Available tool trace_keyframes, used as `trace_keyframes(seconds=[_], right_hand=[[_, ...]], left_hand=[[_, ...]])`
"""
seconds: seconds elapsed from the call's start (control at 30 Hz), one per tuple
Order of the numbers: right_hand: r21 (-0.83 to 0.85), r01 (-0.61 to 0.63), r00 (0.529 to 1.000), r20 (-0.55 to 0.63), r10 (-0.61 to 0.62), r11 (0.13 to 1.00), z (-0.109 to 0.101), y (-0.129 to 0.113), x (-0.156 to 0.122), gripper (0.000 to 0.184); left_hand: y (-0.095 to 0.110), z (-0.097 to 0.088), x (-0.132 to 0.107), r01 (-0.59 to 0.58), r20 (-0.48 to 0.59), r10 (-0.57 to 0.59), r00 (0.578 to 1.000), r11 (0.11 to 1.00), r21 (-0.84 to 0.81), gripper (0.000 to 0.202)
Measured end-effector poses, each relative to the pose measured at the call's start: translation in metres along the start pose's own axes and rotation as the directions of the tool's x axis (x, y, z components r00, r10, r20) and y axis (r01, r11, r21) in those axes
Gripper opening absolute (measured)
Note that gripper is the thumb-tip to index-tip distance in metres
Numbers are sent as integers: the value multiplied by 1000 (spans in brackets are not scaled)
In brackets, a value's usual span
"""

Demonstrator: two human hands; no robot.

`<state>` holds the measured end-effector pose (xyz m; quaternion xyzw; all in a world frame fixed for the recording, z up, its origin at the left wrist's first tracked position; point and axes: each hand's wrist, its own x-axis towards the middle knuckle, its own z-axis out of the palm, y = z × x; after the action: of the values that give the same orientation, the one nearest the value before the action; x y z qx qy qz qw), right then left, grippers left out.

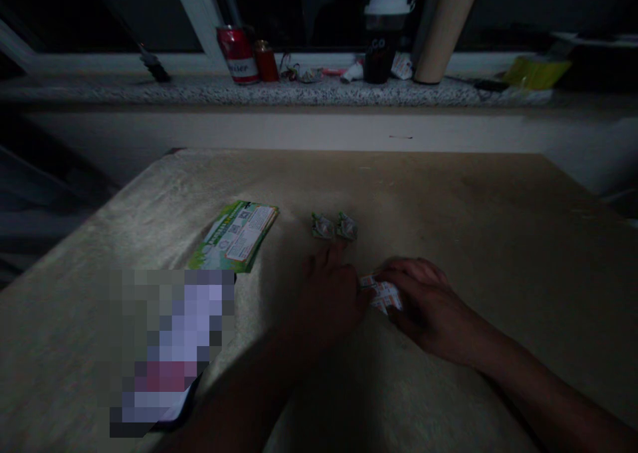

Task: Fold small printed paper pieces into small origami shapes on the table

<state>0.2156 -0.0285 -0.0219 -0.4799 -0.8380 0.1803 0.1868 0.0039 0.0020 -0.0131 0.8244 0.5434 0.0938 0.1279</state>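
My right hand (423, 300) grips a small white card-like piece (383, 295) printed with orange and blue marks, between its thumb and fingers, low over the table. My left hand (333, 293) is beside it, its thumb at the left edge of that piece. The left fingers stretch forward, somewhat apart, close to two small green-and-white pieces. One is the left small piece (322, 226); the other is the right small piece (346, 226). Shadow hides whether the left fingertips touch them.
A green printed packet (236, 235) lies left of centre on the table (448, 194). Nearer me is a phone-shaped item (184, 353), blurred by pixels. On the granite sill (309, 94) stand a red can (238, 56), an orange bottle (266, 61), a dark cup (381, 41) and a cylinder (446, 28).
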Motion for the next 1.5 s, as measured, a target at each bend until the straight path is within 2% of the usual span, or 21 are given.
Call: trace_keyframes(seconds=[0.6, 0.93, 1.2, 1.5], right_hand=[[9, 8, 1000, -18, -8, 1000, 0, -1, -1, 54], [10, 34, 999, -21, -34, 999, 1, 1, -2, 56], [-11, 25, 999, -31, -26, 1000, 1, -2, -1, 42], [-14, -18, 993, -117, 16, 1000, 8, -6, 4, 23]], left_hand=[[2, -2, 1, 20, 12, -20, 1000, 1000, -6, 31], [2, -3, 2, 25, 33, -25, 999, 1000, 2, 41], [4, -7, 2, 37, 57, -36, 998, 999, -6, 38], [2, -4, 2, 22, 37, -22, 999, 1000, 14, 34]])
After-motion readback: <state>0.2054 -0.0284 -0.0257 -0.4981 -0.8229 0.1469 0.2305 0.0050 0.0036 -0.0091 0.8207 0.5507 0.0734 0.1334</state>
